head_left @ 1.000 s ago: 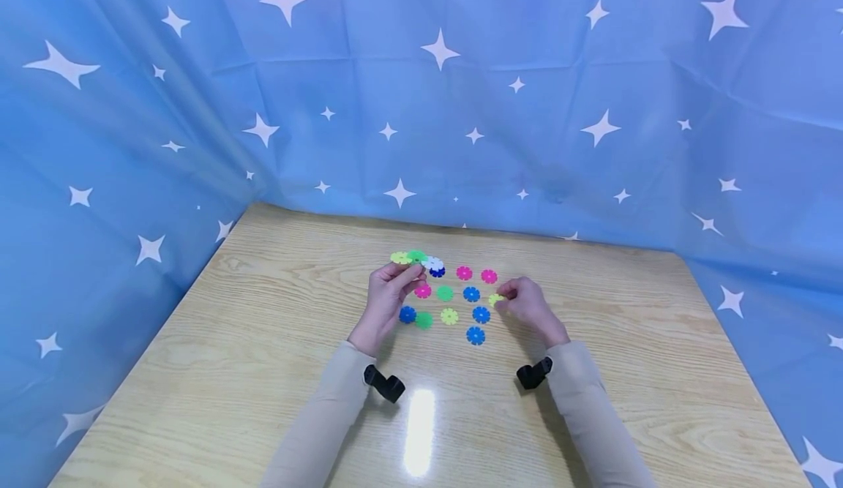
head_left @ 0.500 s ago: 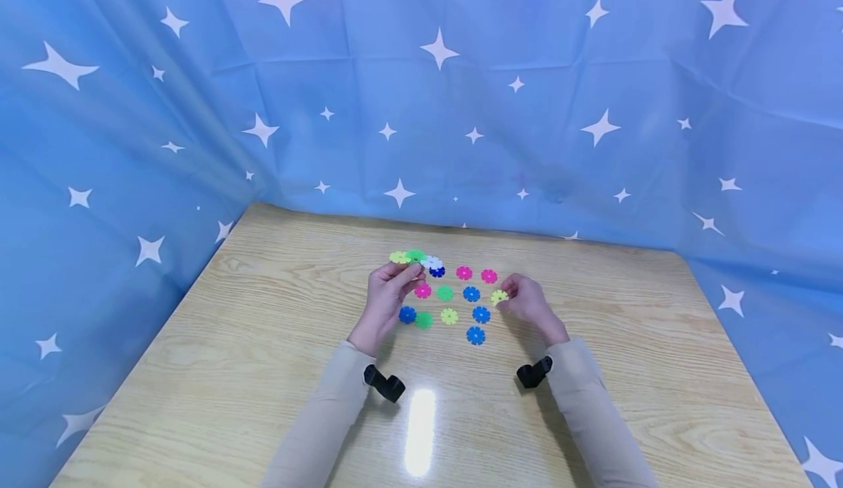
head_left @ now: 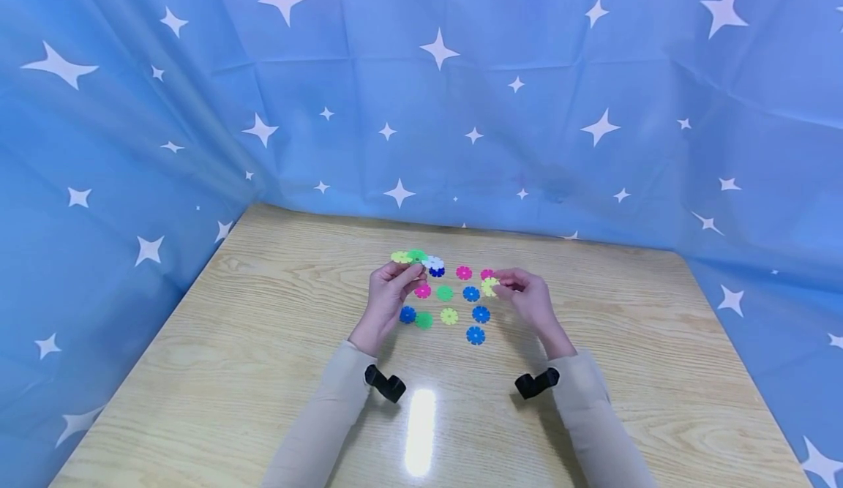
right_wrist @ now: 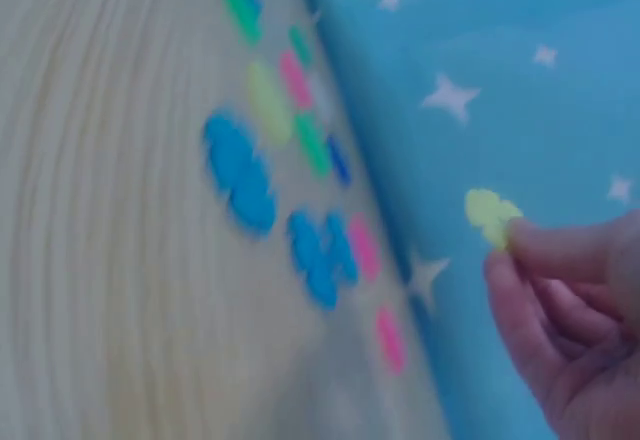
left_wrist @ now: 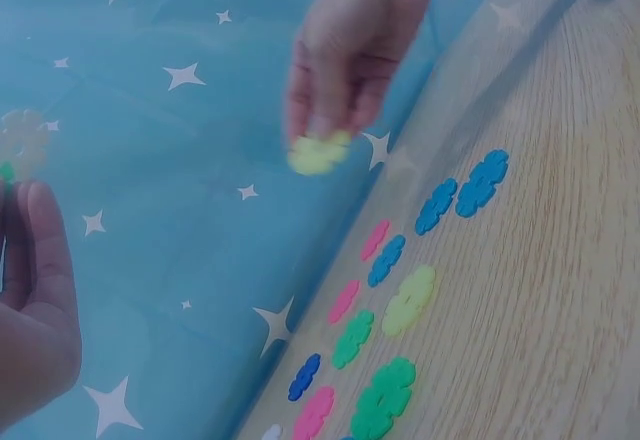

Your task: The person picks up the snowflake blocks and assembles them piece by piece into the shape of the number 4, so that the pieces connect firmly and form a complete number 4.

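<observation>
My left hand pinches a short row of joined snowflake building discs above the table: a yellow disc, a green disc and a white disc. Between thumb and fingertips, my right hand holds another yellow disc, raised off the table to the right of that row. The same yellow disc shows in the right wrist view with its notched edge sticking out past the fingertips. A dark blue disc lies partly hidden behind the white one in the head view.
Several loose discs lie flat on the wooden table between the hands, among them a pink disc, a blue disc, a green disc and a yellow-green disc. A blue star-patterned curtain borders the table's back and sides.
My right hand has lifted the yellow disc off the table and carried it up and slightly left. The left hand and its joined discs have stayed almost still.
</observation>
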A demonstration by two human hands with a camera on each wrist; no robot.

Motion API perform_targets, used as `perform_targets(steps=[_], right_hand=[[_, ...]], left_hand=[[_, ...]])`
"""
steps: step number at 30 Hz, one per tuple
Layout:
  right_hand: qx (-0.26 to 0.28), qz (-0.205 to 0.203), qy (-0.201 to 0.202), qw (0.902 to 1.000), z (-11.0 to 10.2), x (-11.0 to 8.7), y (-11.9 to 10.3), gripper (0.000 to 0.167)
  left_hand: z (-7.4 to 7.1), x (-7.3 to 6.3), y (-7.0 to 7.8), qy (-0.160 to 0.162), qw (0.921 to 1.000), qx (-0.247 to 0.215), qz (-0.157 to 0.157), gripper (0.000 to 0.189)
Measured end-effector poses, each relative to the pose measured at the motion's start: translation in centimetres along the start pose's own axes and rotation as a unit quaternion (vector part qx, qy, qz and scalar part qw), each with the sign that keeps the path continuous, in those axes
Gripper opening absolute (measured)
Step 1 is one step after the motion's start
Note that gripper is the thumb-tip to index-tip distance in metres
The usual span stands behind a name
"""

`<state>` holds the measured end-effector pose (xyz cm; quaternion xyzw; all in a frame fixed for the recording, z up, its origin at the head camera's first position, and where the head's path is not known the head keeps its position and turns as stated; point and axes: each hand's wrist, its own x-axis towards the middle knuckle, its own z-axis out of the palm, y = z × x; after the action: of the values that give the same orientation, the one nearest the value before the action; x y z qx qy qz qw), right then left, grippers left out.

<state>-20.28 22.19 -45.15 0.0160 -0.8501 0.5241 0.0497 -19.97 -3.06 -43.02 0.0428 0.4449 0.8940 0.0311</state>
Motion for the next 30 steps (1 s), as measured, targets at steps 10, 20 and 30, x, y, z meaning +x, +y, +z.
perform_targets(steps=[10,20,30], right_hand=[[0.154,-0.035,0.006,0.9875,0.9,-1.4,-5.3,0.020],[0.200,-0.073,0.040,0.9762,2.3,-1.7,-6.7,0.021],[0.219,-0.103,0.055,0.9687,3.4,-2.0,-7.4,0.020]], left_hand=[[0.2,0.1,0.0,-0.007,1.0000,0.002,-0.001,0.032],[0.3,0.1,0.0,-0.014,0.9999,-0.008,-0.004,0.033],[0.7,0.0,-0.1,-0.025,0.9997,0.004,0.006,0.034]])
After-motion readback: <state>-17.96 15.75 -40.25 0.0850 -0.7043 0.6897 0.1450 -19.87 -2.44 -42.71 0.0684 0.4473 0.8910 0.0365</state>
